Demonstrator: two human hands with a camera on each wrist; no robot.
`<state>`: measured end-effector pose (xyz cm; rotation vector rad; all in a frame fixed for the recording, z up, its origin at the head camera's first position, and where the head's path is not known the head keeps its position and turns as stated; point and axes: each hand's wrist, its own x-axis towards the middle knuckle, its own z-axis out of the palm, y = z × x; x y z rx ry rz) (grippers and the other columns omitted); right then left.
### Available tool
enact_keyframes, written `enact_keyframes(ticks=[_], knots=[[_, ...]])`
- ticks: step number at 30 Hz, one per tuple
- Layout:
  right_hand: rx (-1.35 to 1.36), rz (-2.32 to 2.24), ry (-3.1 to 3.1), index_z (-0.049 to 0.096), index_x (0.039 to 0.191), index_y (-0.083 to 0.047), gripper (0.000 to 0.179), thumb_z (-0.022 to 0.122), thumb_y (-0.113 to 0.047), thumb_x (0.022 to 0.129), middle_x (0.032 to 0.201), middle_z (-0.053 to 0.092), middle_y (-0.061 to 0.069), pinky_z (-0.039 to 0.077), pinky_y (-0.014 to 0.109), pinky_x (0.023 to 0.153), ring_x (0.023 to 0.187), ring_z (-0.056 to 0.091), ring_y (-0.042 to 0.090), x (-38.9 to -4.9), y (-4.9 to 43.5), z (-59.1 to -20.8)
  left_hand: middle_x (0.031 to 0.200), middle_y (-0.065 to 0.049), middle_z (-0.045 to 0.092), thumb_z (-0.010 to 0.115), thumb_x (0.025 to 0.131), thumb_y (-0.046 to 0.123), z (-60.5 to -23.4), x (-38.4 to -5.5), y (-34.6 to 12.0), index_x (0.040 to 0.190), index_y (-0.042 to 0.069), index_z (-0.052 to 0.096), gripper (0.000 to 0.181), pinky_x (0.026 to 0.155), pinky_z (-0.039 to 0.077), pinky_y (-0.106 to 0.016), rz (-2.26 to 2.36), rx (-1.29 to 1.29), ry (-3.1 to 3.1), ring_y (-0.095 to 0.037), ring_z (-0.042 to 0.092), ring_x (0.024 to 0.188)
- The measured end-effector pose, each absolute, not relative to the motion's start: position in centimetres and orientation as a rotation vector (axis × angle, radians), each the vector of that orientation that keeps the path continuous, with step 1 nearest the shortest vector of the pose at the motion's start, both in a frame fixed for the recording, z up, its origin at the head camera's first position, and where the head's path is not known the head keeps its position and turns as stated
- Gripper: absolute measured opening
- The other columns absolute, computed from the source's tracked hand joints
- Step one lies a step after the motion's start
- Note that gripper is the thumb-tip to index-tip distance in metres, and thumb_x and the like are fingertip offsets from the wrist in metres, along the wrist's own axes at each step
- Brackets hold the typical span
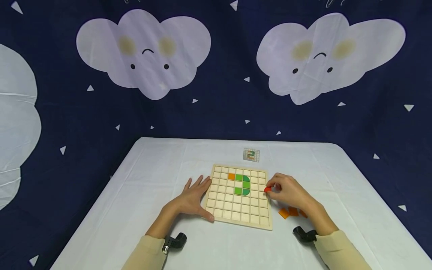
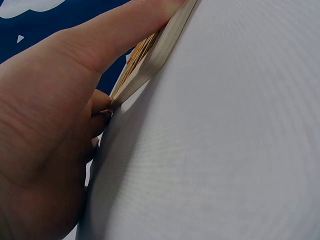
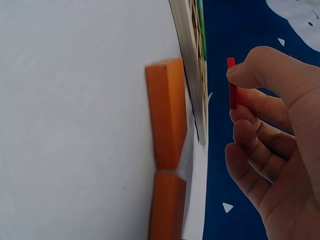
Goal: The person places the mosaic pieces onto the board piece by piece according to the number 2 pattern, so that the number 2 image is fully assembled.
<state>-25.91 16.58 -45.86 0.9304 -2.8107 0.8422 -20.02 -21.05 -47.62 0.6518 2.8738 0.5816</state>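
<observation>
A wooden grid board (image 1: pixel 233 217) lies on the white table. My left hand (image 1: pixel 192 201) rests at its left edge, fingers spread along the side and thumb by the near left corner. Between thumb and fingertips my right hand (image 1: pixel 291 190) pinches a thin red tile (image 1: pixel 267 189), held over the board's right edge; the right wrist view shows this red tile (image 3: pixel 232 90) edge-on. Set in the grid's upper middle are an orange square tile (image 1: pixel 231 176), several bright green squares (image 1: pixel 246 185) and two darker green rounded tiles (image 1: pixel 246 192).
Several loose orange tiles (image 1: pixel 284 213) lie right of the board, below my right hand. Beyond the board's far edge is a small card (image 1: pixel 251 155) printed with a coloured grid pattern. A dark blue curtain (image 1: pixel 229 112) with clouds hangs behind the table.
</observation>
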Motion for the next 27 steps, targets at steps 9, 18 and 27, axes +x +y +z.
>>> enact_keyframes(ticks=[9, 18, 27], knots=[[0.953, 0.87, -2.81, 0.071, 0.091, -0.024, 0.017, 0.08, -0.025, 0.077, 0.083, 0.057, -0.013, 0.042, 0.025, 0.054, 0.066, 0.049, 0.009, -26.2, 15.6, -46.1, 0.16, -0.004, 0.012, 0.073, 0.049, 0.081, -47.7, -20.1, -21.1, 0.154, 0.009, 0.017, 0.139, 0.113, -0.006, -0.052, 0.59, 0.655, 2.871, -0.024, 0.001, 0.146], [0.963, 0.918, -2.821, 0.07, 0.093, -0.025, 0.019, 0.08, -0.024, 0.076, 0.082, 0.057, -0.011, 0.042, 0.026, 0.054, 0.065, 0.049, 0.008, -26.2, 14.4, -46.0, 0.16, -0.003, 0.013, 0.073, 0.049, 0.082, -47.7, -20.1, -21.1, 0.154, 0.009, 0.018, 0.139, 0.113, -0.006, -0.053, 0.592, 0.656, 2.873, -0.025, 0.001, 0.146], [0.999, 0.856, -2.821, 0.07, 0.092, -0.023, 0.02, 0.08, -0.027, 0.076, 0.081, 0.058, -0.007, 0.043, 0.026, 0.055, 0.066, 0.05, 0.009, -26.4, 12.8, -45.5, 0.16, -0.003, 0.011, 0.072, 0.049, 0.082, -47.7, -20.0, -21.1, 0.154, 0.009, 0.017, 0.14, 0.113, -0.006, -0.052, 0.581, 0.651, 2.871, -0.024, 0.001, 0.146]])
